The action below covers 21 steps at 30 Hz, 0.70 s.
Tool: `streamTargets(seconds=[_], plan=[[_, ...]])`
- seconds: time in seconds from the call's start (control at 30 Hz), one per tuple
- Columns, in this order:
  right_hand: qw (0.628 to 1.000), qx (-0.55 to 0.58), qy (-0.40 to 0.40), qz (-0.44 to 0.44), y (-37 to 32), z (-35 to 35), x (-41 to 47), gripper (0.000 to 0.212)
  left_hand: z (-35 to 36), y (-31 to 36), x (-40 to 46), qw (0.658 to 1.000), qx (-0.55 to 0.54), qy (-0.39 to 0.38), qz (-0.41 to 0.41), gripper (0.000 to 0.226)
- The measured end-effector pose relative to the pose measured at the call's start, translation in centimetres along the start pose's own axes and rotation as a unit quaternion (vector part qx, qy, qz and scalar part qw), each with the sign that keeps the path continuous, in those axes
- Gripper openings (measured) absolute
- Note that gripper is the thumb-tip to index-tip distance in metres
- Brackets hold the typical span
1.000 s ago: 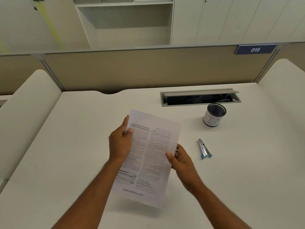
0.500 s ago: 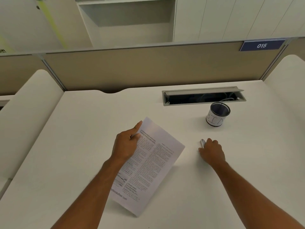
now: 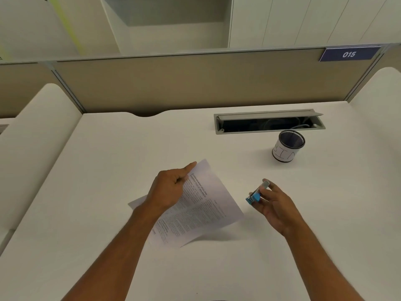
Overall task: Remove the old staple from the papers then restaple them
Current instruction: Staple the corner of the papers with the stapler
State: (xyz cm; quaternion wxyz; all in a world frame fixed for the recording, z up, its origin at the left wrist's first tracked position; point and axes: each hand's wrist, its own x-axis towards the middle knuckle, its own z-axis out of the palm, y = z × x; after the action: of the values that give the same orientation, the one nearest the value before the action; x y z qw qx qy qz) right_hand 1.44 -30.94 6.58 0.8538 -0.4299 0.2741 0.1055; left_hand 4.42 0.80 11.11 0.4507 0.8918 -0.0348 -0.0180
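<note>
Lifted off the desk point(image 3: 108, 170) since a moment ago, the blue tool point(image 3: 257, 193) is pinched in the right hand point(image 3: 275, 205), while the left hand point(image 3: 168, 189) pinches the papers point(image 3: 208, 205) headed "FOREIGN BODY", near a cup point(image 3: 286, 148) and sign point(image 3: 349, 54) "015".

partition sign point(image 3: 349, 54) reads "015"; mesh cup point(image 3: 284, 153) label reads "bin" (handwritten).

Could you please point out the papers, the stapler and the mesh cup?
papers point(image 3: 213, 210): head view, on the printed top sheet, right of the left hand.
stapler point(image 3: 256, 196): head view, on its blue body, held in the right hand.
mesh cup point(image 3: 283, 153): head view, on its white label.
</note>
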Motion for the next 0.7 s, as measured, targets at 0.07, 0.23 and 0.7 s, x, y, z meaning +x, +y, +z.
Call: streamTargets(seconds=[0.07, 0.23, 0.7], plan=[[0.996, 0.085, -0.034, -0.014, -0.1, 0.8, -1.3, 0.026, 0.0, 0.1, 0.0, 1.0, 0.007, -0.005, 0.01, 0.026], [0.986, 0.157, -0.038, -0.04, -0.2, 3.5, -3.3, 0.014, -0.2, 0.8, -0.4, 1.0, 0.003, -0.012, 0.016, 0.029], [0.986, 0.1, -0.132, 0.024, 2.4, 6.9, -6.4, 0.035, -2.0, 1.7, -1.6, 0.999, 0.0, -0.027, 0.026, 0.047]])
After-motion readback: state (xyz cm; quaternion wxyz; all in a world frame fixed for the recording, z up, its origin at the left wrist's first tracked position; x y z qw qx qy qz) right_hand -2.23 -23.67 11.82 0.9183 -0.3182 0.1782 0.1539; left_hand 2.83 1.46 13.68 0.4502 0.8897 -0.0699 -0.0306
